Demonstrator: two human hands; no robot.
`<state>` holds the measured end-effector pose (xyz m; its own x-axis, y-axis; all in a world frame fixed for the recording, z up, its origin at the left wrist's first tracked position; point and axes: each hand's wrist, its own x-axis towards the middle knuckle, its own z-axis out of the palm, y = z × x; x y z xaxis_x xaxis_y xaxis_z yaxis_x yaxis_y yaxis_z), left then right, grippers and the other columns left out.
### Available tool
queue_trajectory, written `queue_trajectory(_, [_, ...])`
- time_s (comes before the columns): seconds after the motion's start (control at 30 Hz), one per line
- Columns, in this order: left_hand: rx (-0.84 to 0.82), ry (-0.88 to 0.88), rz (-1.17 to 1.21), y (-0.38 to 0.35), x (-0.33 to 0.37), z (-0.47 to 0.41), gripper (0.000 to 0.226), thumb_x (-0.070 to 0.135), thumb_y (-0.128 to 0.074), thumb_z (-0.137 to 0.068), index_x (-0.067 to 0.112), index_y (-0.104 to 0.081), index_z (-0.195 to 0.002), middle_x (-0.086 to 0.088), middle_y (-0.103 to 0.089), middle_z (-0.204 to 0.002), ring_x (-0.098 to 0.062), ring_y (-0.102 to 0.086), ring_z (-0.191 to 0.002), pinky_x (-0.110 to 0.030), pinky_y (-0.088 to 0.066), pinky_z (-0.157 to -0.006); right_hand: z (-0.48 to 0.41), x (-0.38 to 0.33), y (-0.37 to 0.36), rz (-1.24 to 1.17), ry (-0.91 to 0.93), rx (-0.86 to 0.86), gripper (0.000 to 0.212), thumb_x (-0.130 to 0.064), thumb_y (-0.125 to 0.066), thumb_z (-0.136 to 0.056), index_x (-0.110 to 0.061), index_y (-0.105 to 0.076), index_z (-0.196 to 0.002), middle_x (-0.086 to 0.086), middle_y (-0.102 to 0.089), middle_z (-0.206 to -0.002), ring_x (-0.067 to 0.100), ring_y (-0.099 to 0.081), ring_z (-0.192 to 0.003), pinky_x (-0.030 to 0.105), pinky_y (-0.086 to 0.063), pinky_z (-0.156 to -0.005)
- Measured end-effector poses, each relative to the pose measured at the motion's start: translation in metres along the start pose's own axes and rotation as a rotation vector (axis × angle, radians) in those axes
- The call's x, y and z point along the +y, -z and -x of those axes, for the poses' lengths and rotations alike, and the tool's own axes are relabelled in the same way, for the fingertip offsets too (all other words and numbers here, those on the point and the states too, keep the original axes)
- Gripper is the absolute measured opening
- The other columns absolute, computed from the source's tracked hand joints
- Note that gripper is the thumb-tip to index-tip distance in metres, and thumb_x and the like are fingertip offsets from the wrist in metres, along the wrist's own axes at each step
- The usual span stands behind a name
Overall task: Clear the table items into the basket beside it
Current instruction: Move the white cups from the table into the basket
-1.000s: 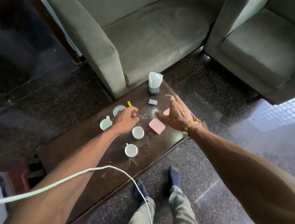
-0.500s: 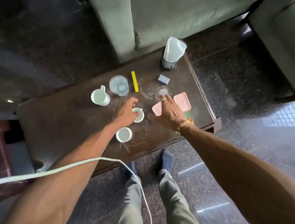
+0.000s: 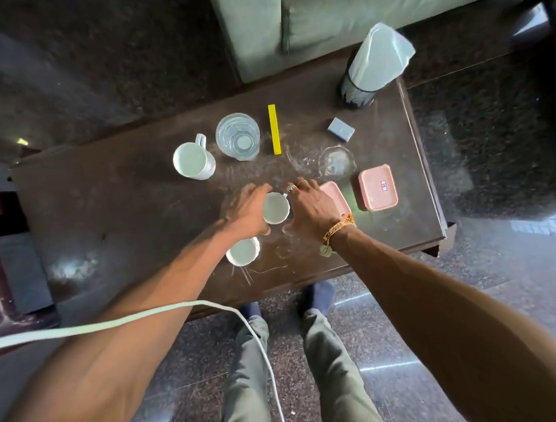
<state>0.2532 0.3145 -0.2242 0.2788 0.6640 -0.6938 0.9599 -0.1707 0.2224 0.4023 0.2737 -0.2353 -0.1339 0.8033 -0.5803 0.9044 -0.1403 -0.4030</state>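
We bracket small white cup mid-table: left hand and right hand spread loose either side, neither grip closed on it yet. Both flank it, likely for steady two-handed lift. Basket not in view.

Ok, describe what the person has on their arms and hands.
Both forearms are bare, with no sleeves in view. The right hand has two rings on its fingers, and a woven yellow-orange wristband with a dark pattern circles that wrist. The left hand shows no rings or band. A white cable drapes across the left forearm and hangs down towards the legs.
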Motion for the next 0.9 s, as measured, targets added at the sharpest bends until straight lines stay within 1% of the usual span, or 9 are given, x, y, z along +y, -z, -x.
queue_trajectory(0.13, [0.058, 0.000, -0.021, -0.007, 0.003, -0.003, 0.077, 0.026, -0.088, -0.064, 0.026, -0.051, -0.132, -0.003, -0.054, -0.126, -0.027, -0.054, -0.120, -0.036, -0.043, -0.096, -0.007, -0.001, -0.010, 0.003, 0.008, -0.007, 0.076, -0.024, -0.080, -0.074, -0.011, -0.048, -0.142, 0.009, -0.054, -0.134, 0.029, -0.045, -0.124, 0.037, -0.046, -0.099])
queue_trajectory(0.27, [0.093, -0.004, 0.019, -0.013, 0.001, -0.008, 0.073, 0.028, -0.089, -0.063, 0.024, -0.054, -0.127, -0.003, -0.055, -0.122, -0.026, -0.058, -0.115, -0.035, -0.046, -0.093, -0.015, -0.002, -0.016, -0.006, 0.010, 0.001, 0.067, -0.035, -0.080, -0.076, -0.011, -0.053, -0.133, 0.009, -0.061, -0.126, 0.029, -0.049, -0.120, 0.038, -0.045, -0.098])
queue_trajectory(0.37, [0.124, -0.027, 0.054, -0.010, -0.002, -0.006, 0.069, 0.032, -0.089, -0.062, 0.025, -0.058, -0.124, -0.002, -0.058, -0.117, -0.026, -0.061, -0.108, -0.035, -0.049, -0.085, -0.015, -0.004, -0.016, -0.058, -0.001, 0.011, 0.073, -0.037, -0.081, -0.073, -0.010, -0.051, -0.134, 0.011, -0.060, -0.127, 0.031, -0.049, -0.121, 0.040, -0.045, -0.100])
queue_trajectory(0.47, [0.115, -0.055, 0.096, 0.005, -0.004, 0.007, 0.069, 0.030, -0.089, -0.060, 0.028, -0.059, -0.123, -0.001, -0.059, -0.114, -0.026, -0.063, -0.102, -0.035, -0.053, -0.078, -0.007, -0.010, -0.005, -0.102, 0.014, 0.031, 0.073, -0.038, -0.082, -0.072, -0.010, -0.053, -0.132, 0.011, -0.058, -0.126, 0.031, -0.051, -0.120, 0.041, -0.045, -0.100])
queue_trajectory(0.53, [0.122, -0.068, 0.135, 0.021, -0.004, 0.019, 0.069, 0.027, -0.088, -0.061, 0.028, -0.059, -0.124, -0.001, -0.058, -0.114, -0.025, -0.062, -0.101, -0.035, -0.052, -0.076, 0.001, -0.018, 0.012, -0.145, 0.024, 0.032, 0.072, -0.041, -0.083, -0.070, -0.012, -0.054, -0.129, 0.010, -0.060, -0.124, 0.030, -0.054, -0.117, 0.040, -0.047, -0.096])
queue_trajectory(0.63, [0.159, -0.076, 0.203, 0.055, 0.001, 0.045, 0.068, 0.018, -0.088, -0.060, 0.020, -0.062, -0.123, -0.006, -0.060, -0.113, -0.024, -0.058, -0.105, -0.024, -0.041, -0.079, 0.018, -0.038, 0.049, -0.155, 0.061, 0.049, 0.071, -0.043, -0.085, -0.068, -0.016, -0.055, -0.127, 0.008, -0.062, -0.121, 0.030, -0.062, -0.109, 0.038, -0.052, -0.088])
queue_trajectory(0.7, [0.212, -0.091, 0.232, 0.081, 0.004, 0.068, 0.066, 0.015, -0.088, -0.057, 0.019, -0.065, -0.119, -0.005, -0.064, -0.109, -0.023, -0.059, -0.102, -0.023, -0.043, -0.080, 0.032, -0.056, 0.078, -0.162, 0.110, 0.081, 0.073, -0.043, -0.086, -0.068, -0.017, -0.054, -0.129, 0.011, -0.063, -0.123, 0.032, -0.064, -0.107, 0.041, -0.054, -0.087])
queue_trajectory(0.8, [0.296, -0.037, 0.214, 0.124, 0.000, 0.111, 0.060, 0.026, -0.087, -0.056, 0.026, -0.065, -0.113, -0.001, -0.066, -0.108, -0.023, -0.063, -0.099, -0.032, -0.053, -0.078, 0.054, -0.092, 0.124, -0.122, 0.191, 0.119, 0.069, -0.038, -0.084, -0.070, -0.018, -0.054, -0.129, 0.010, -0.064, -0.123, 0.033, -0.064, -0.110, 0.040, -0.053, -0.087])
queue_trajectory(0.9, [0.405, 0.004, 0.238, 0.161, -0.012, 0.152, 0.064, 0.035, -0.086, -0.055, 0.028, -0.064, -0.115, 0.001, -0.065, -0.110, -0.023, -0.064, -0.102, -0.032, -0.054, -0.080, 0.071, -0.133, 0.167, -0.054, 0.273, 0.118, 0.068, -0.040, -0.083, -0.068, -0.019, -0.055, -0.126, 0.006, -0.065, -0.122, 0.030, -0.064, -0.110, 0.039, -0.054, -0.086])
